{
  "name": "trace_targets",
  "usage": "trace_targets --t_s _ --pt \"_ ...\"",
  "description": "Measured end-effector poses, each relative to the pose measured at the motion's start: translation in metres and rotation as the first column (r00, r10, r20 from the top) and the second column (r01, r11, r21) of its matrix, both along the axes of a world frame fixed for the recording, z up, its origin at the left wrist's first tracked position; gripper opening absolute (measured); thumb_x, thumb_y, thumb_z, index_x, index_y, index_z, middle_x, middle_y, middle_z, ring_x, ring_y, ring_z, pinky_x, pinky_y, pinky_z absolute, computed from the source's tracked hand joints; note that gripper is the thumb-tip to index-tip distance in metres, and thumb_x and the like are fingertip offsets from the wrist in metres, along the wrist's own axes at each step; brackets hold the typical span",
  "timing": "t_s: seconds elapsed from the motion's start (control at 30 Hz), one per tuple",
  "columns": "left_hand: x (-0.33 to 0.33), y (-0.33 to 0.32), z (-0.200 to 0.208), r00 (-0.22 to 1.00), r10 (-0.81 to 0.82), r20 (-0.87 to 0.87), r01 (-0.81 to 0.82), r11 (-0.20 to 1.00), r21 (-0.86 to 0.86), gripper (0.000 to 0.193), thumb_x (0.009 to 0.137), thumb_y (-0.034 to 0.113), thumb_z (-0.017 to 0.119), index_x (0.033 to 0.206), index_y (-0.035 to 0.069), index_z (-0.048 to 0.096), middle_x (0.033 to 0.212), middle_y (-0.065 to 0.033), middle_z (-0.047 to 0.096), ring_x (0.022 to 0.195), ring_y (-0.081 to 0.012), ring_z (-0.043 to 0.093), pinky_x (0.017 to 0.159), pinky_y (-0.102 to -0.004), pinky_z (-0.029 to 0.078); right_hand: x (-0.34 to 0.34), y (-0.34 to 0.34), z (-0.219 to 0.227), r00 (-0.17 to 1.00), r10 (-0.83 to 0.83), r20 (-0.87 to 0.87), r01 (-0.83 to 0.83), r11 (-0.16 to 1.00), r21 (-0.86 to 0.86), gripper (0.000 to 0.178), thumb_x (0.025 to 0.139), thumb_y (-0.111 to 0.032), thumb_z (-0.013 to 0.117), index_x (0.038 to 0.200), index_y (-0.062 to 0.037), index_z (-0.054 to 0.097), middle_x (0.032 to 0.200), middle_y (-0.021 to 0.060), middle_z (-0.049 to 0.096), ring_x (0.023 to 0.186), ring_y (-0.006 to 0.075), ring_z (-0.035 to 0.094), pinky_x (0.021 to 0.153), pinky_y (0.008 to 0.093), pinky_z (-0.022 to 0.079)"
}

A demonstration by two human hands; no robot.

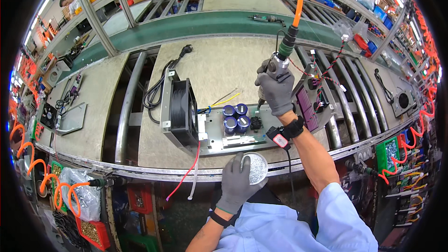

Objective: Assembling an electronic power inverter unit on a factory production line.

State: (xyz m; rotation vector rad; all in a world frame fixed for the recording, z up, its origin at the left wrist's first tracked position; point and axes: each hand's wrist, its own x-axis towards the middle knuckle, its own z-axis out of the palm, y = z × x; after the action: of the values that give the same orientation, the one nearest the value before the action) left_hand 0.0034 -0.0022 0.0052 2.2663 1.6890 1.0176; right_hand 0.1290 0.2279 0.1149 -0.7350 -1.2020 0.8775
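My right hand (276, 89), in a grey glove, is closed around a pneumatic screwdriver (279, 66) fed by an orange coiled hose. Its lower end points down at the circuit board (255, 112) of an open metal chassis (214, 146); whether the tip touches a screw cannot be told. Several blue capacitors (237, 117) stand on that board, left of the tool. A black fan (182, 107) is fixed upright at the chassis's left end, and a purple heatsink (306, 109) at its right. My gloved left hand (234, 182) holds a round white dish (257, 169) of small screws near the bench edge.
A power cord (161, 81) lies behind the fan, and red and white wires (189, 172) hang over the front edge. Metal rollers (133, 107) flank the work board. Other units sit at left (70, 112) and right (402, 100). Beyond runs a green belt (205, 20).
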Motion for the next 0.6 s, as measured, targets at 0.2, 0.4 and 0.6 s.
trace_targets --t_s 0.2,0.4,0.6 --pt "0.001 -0.002 0.001 0.999 0.027 0.022 -0.028 0.999 0.038 0.085 0.069 0.05 0.088 0.131 0.0 0.059 0.135 -0.0223 0.058 0.114 -0.0393 0.059 0.097 -0.0502 0.051 -0.002 -0.011 0.006 0.996 -0.056 0.071 0.057 0.998 -0.01 0.019 0.078 0.009 0.067 0.088 -0.0042 0.057 0.086 0.0026 0.062 0.075 0.01 0.06 0.063 0.0275 0.05" --pt "-0.001 -0.002 0.0 0.999 0.003 0.043 -0.006 0.998 0.069 0.086 0.066 0.048 0.091 0.129 -0.001 0.058 0.131 -0.0271 0.059 0.114 -0.0426 0.06 0.096 -0.0519 0.052 -0.014 -0.074 0.044 0.987 0.15 -0.048 -0.152 0.988 -0.037 0.019 0.081 0.01 0.067 0.096 -0.0015 0.064 0.091 0.0062 0.068 0.076 0.0093 0.063 0.064 0.0245 0.052" --pt "-0.001 -0.004 -0.004 0.995 -0.006 0.102 0.001 0.999 0.05 0.082 0.066 0.043 0.092 0.126 -0.001 0.059 0.132 -0.0272 0.058 0.115 -0.0432 0.06 0.098 -0.052 0.052 -0.024 -0.13 0.051 0.957 0.285 -0.055 -0.29 0.942 -0.167 0.021 0.081 0.01 0.067 0.1 -0.0003 0.065 0.093 0.0048 0.069 0.077 0.0078 0.063 0.067 0.0233 0.051"
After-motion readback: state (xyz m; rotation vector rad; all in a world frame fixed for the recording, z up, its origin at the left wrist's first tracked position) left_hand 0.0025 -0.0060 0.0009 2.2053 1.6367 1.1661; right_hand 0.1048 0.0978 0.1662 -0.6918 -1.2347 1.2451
